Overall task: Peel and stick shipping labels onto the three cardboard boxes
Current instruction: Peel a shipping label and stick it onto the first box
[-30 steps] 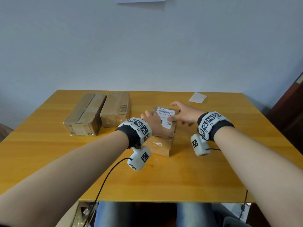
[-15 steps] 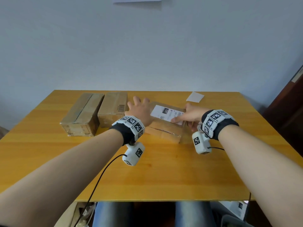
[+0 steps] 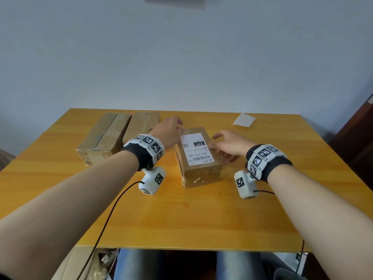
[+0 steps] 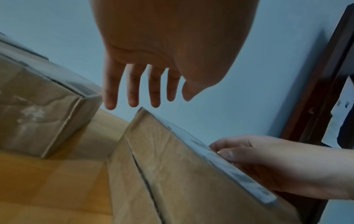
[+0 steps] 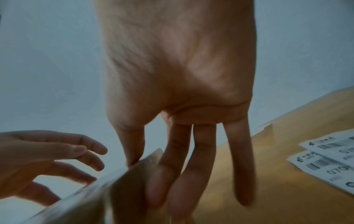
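While both hands (image 3: 199, 138) stay uncurled, the labelled box (image 3: 198, 158) sits between them

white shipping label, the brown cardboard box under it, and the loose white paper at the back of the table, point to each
white shipping label (image 3: 194, 147): head view, printed middle.
brown cardboard box (image 3: 203, 174): head view, near end face.
loose white paper (image 3: 244, 119): head view, centre of sheet.

Head view: we get even, soft daylight, faint shadows, wide-angle bowing at edges. Wrist views: we find them dim, bluish, grainy; right hand (image 5: 178, 84) fingers motion-blurred; close surfaces out of focus.
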`<act>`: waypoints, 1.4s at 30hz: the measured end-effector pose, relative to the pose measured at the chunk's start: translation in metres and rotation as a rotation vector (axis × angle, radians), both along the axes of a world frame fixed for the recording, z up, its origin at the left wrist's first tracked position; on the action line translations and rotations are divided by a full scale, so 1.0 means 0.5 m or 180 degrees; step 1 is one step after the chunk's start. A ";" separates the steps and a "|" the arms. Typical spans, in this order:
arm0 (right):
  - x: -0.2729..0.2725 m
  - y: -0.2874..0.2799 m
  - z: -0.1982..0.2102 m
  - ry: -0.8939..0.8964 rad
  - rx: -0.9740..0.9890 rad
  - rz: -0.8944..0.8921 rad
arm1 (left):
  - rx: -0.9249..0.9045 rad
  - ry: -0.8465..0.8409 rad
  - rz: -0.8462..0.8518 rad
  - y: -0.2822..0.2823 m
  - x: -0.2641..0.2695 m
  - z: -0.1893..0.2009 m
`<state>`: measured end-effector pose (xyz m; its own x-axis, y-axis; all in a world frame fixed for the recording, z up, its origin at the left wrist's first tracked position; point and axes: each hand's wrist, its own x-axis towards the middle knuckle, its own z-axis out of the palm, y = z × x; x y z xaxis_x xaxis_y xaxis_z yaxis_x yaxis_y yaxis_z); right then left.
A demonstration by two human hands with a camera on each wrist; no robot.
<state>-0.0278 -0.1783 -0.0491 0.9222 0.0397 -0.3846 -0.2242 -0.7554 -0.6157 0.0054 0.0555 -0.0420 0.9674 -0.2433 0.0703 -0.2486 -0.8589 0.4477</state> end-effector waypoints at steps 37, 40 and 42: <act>-0.014 0.022 -0.025 0.0845 0.0524 0.0254 | 0.1618 -0.0642 -0.0327 -0.089 0.054 -0.130; -0.013 0.019 -0.028 0.0892 0.0533 0.0232 | 0.2049 -0.0955 -0.0515 -0.087 0.043 -0.121; -0.013 0.016 -0.031 0.0917 0.0523 0.0246 | 0.2125 -0.0906 -0.0531 -0.087 0.039 -0.116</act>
<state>-0.0344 -0.1700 -0.0646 0.7684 0.1884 -0.6116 -0.3526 -0.6729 -0.6503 0.0251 0.0118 -0.1000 0.8803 -0.4640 0.0986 -0.4279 -0.8664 -0.2572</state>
